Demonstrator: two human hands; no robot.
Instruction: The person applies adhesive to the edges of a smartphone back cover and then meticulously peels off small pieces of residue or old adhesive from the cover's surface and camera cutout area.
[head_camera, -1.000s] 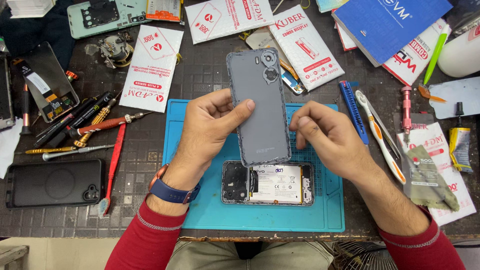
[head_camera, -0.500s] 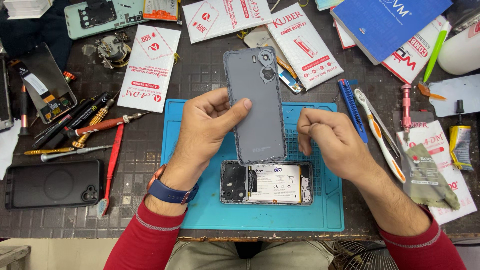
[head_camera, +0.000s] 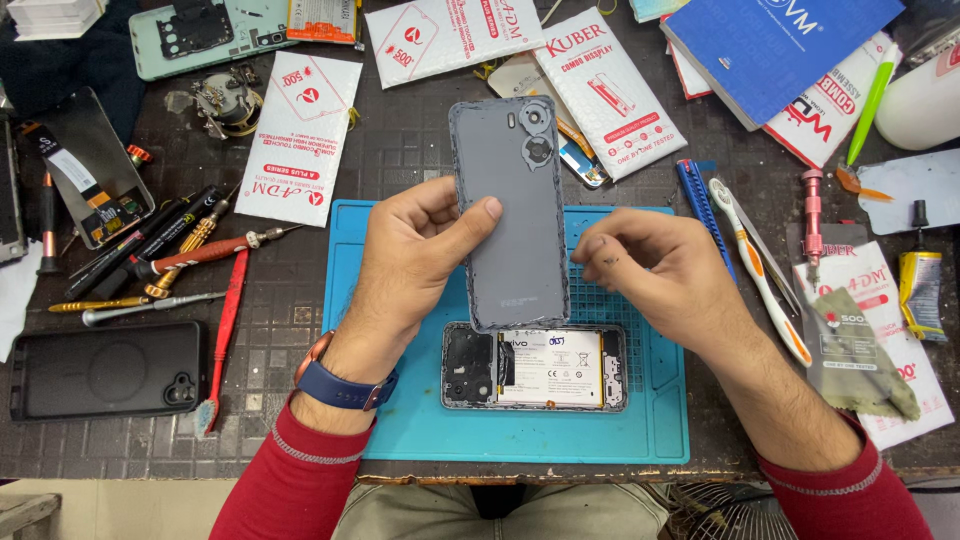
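Over the last second the grey plastic phone back cover has shifted slightly in the left hand, its lower edge now reaching the opened phone body with exposed battery. The right hand has drawn its fingertips back from the cover's right edge, now just apart.

A dark gridded workbench stands over pale floor.

1. The opened phone lies on the mat, near its front edge.
2. The back cover is held over the mat, behind the phone.
3. Screwdrivers lie left of the mat; tweezers lie right.
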